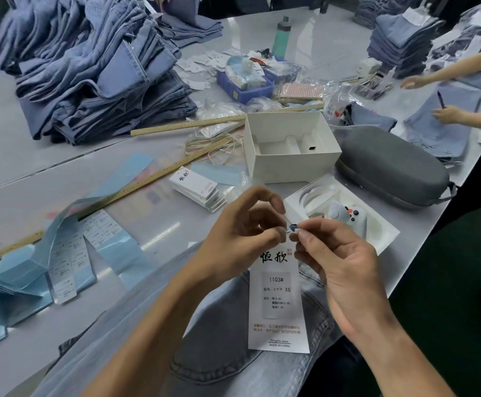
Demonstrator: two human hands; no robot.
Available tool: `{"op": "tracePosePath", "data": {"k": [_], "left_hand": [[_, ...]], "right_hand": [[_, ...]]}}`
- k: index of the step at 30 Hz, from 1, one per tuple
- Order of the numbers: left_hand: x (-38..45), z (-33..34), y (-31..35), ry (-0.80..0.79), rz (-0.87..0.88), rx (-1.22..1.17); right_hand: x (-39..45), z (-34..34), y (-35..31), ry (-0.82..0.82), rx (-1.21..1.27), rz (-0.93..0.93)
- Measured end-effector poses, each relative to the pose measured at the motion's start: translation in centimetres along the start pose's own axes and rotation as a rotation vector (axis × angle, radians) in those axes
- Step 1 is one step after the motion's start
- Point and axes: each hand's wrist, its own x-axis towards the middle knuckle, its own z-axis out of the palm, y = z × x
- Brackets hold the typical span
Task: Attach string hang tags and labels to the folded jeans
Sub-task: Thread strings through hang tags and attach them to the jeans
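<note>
A white hang tag printed "1103#" and "XS" hangs over the light folded jeans at the table's near edge. My left hand and my right hand meet just above the tag's top. Both pinch a small dark fastener on the tag's string between thumb and fingertips. A stack of white hang tags lies beyond my left hand. Loose pale strings are coiled farther back.
A big pile of jeans fills the back left. Two wooden rulers, blue label strips, an open white box, a tray holding a white controller, a grey case and a blue bin crowd the table. Another person's hands work at the right.
</note>
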Motion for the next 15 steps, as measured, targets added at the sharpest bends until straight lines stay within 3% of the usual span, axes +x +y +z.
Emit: {"op": "tracePosePath", "data": {"k": [15], "left_hand": [[0.11,0.27,-0.05,0.005,-0.017,0.031]], "right_hand": [[-0.03,0.23,-0.15,-0.053,-0.236,-0.111]]}}
